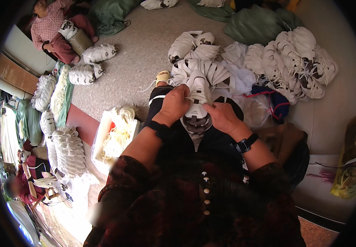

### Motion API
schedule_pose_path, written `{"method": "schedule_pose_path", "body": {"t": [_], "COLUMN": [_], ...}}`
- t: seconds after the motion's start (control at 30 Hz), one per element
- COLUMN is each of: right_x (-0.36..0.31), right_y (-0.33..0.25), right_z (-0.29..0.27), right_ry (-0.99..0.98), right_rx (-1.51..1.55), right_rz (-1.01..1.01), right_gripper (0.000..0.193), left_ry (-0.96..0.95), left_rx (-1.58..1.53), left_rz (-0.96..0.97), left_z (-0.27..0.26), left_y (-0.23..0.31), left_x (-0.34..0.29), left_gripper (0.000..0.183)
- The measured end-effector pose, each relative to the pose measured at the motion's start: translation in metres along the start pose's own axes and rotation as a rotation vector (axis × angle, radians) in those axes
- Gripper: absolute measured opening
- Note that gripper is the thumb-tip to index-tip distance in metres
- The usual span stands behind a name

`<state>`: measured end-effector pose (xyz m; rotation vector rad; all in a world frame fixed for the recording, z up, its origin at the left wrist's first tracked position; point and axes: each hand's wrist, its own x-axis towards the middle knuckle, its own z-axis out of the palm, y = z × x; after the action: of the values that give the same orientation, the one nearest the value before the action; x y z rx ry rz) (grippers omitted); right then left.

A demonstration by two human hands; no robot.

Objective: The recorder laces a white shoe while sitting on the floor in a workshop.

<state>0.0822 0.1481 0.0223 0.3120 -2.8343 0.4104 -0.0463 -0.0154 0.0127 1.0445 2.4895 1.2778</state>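
Note:
A white shoe (pixel 199 88) with a dark heel stands between my knees, its toe pointing away from me. White shoelace (pixel 197 99) crosses the front of its opening. My left hand (pixel 175 104) is closed at the shoe's left side, pinching the lace. On the right side my right hand (pixel 224 117) pinches too, thumb and finger against the lace and the shoe's edge. The fingertips partly hide what they grip. A thin white strand curves out by my left knee, near a yellow sandal.
A white box (pixel 98 147) of loose laces stands to my left. White shoes are piled ahead (pixel 200 70) and at the right (pixel 287 61). Green sacks (pixel 260 25) lie farther off. Two other people sit at the left, one far (pixel 54 29), one nearer (pixel 27 181), beside more shoe stacks.

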Motion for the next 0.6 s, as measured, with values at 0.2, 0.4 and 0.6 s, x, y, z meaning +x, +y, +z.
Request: {"method": "schedule_pose_path", "body": {"t": [0.2, 0.4, 0.6], "right_x": [-0.013, -0.025, -0.072], "right_y": [0.029, 0.055, 0.115], "right_z": [0.002, -0.009, -0.069], "right_ry": [0.060, 0.137, 0.168], "right_rx": [-0.016, 0.066, 0.071], "right_rz": [0.090, 0.151, 0.294], "right_gripper": [0.013, 0.004, 0.010], "left_ry": [0.017, -0.133, -0.109], "left_rx": [0.107, -0.160, -0.244], "left_rz": [0.248, 0.217, -0.161], "left_z": [-0.005, -0.040, -0.110], "left_y": [0.007, -0.036, -0.112], "left_x": [-0.006, -0.018, -0.056], "left_gripper": [0.014, 0.006, 0.003]}}
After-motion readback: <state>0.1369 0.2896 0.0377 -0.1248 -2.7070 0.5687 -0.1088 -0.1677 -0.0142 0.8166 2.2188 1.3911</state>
